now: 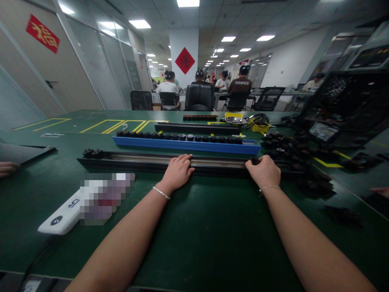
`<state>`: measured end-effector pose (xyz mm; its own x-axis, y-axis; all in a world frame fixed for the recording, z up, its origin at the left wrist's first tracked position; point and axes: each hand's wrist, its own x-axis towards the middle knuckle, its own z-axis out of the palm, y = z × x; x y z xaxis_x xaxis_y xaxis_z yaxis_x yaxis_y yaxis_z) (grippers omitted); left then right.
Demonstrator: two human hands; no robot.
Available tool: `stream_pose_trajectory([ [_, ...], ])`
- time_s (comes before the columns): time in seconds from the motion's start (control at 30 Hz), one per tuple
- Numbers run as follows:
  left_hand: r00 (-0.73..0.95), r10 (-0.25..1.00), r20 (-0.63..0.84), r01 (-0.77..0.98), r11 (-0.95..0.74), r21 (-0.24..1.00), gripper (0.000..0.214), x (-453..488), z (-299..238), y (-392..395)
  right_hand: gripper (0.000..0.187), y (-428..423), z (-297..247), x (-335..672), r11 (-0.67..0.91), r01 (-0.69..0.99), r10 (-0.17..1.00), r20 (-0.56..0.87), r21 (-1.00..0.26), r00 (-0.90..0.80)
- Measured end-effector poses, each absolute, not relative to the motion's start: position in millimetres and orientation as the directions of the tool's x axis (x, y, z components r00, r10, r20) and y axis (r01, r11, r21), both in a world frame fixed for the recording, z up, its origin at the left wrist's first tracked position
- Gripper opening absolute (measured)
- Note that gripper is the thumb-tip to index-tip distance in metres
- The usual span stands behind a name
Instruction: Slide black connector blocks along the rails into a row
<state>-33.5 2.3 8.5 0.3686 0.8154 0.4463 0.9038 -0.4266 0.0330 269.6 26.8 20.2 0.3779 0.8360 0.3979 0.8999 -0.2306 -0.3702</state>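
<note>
A long black rail (pixel 136 160) with a metal channel lies across the green table (pixel 194 227) in front of me. My left hand (pixel 177 171) rests on the rail's middle, fingers curled over its near edge. My right hand (pixel 263 170) is closed around a small black part at the rail's right stretch. A few black parts (pixel 92 153) sit on the rail's left end. Behind it lies a blue rail (pixel 182 145) carrying a row of several black parts.
A heap of black parts (pixel 288 148) lies at the right, by a black crate (pixel 343 105). A white device (pixel 65 211) lies at the left. Another person's fingers (pixel 7 168) show at the left edge. More rails, a metal bowl (pixel 235 120), and seated people are beyond.
</note>
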Motion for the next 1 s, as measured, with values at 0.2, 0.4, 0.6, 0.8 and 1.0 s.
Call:
stream_pose_trajectory([
  [0.2,0.364,0.818,0.446,0.905,-0.424,0.040,0.018,-32.8,9.7,2.2,0.030,26.1,20.0,274.1,-0.233,0.892,0.832,0.395,-0.388,0.389],
  [0.4,0.363,0.819,0.445,0.906,-0.422,0.038,0.018,-32.8,10.3,1.4,0.031,26.2,16.7,278.1,-0.234,0.885,0.814,0.417,-0.401,0.405],
  [0.6,0.348,0.829,0.437,0.912,-0.407,0.047,0.017,-33.7,11.3,1.2,0.030,27.5,13.7,279.5,-0.213,0.890,0.804,0.445,-0.403,0.394],
  [0.8,0.351,0.822,0.448,0.910,-0.411,0.043,0.017,-34.6,10.2,1.3,0.030,27.8,15.1,283.5,-0.239,0.886,0.806,0.429,-0.397,0.409],
  [1.0,0.354,0.820,0.450,0.909,-0.414,0.039,0.017,-34.7,10.6,0.6,0.030,28.1,13.7,292.9,-0.271,0.879,0.776,0.451,-0.393,0.441],
])
